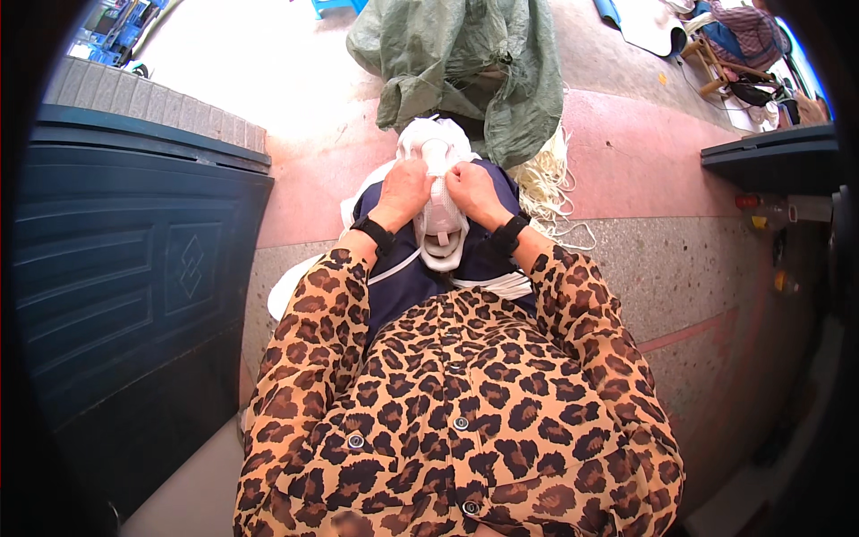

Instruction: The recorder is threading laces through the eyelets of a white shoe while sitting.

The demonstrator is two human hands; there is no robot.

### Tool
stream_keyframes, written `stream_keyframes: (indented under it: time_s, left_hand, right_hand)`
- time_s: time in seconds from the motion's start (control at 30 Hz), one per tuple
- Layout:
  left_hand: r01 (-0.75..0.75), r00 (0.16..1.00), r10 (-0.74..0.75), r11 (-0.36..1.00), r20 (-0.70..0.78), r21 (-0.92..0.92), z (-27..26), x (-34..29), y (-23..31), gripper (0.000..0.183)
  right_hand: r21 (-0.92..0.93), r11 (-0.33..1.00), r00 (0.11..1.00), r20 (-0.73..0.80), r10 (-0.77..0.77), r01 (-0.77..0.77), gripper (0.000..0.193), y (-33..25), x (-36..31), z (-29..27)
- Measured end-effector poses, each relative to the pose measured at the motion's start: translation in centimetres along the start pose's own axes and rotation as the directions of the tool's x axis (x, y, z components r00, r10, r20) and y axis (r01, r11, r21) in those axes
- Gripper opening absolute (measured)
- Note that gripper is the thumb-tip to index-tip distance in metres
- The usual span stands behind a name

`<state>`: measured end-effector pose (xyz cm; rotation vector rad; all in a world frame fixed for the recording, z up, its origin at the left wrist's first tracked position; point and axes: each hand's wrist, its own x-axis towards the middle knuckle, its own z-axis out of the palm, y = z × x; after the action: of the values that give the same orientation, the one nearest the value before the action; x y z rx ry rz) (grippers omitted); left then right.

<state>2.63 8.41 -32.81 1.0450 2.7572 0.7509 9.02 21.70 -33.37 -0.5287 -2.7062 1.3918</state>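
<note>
In my lap lies a white shoe [440, 213], its collar opening and pale heel tab toward me and its toe pointing away. My left hand [405, 191] is closed, with its fingertips pinched at the left side of the shoe's lacing area. Opposite it, my right hand [474, 190] is closed too, pinching at the right side. Whether a thin lace is between the fingers cannot be made out. More white material [429, 134] lies just beyond the shoe. White laces [497, 286] lie across my dark-trousered lap, below my right wrist.
A large green woven sack [465, 67] stands right in front of my knees. A loose heap of cream laces [548, 179] lies on the floor beside it. Dark blue door panels [134, 242] flank me on the left. At the far right, a person sits near a wooden chair [711, 72].
</note>
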Motion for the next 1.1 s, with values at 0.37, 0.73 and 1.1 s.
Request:
stream_keyframes:
  time_s: [0.37,0.73,1.1]
  left_hand:
    - [0.059,0.998,-0.061,0.992,-0.008,-0.110,-0.3,-0.7,-0.1,0.019]
    - [0.030,0.996,-0.038,0.995,-0.079,-0.095,-0.1,-0.2,-0.7,0.016]
    - [-0.287,0.956,0.262,0.927,0.130,0.242,-1.1,0.1,0.3,0.005]
  right_hand:
    - [0.424,0.768,0.860,0.401,0.316,-0.480,0.017,0.7,1.3,-0.1]
    - [0.002,0.993,0.992,0.034,-0.118,0.118,0.019,-1.3,1.6,0.6]
    - [0.149,0.986,0.996,0.053,-0.078,0.069,0.022,0.2,1.0,0.9]
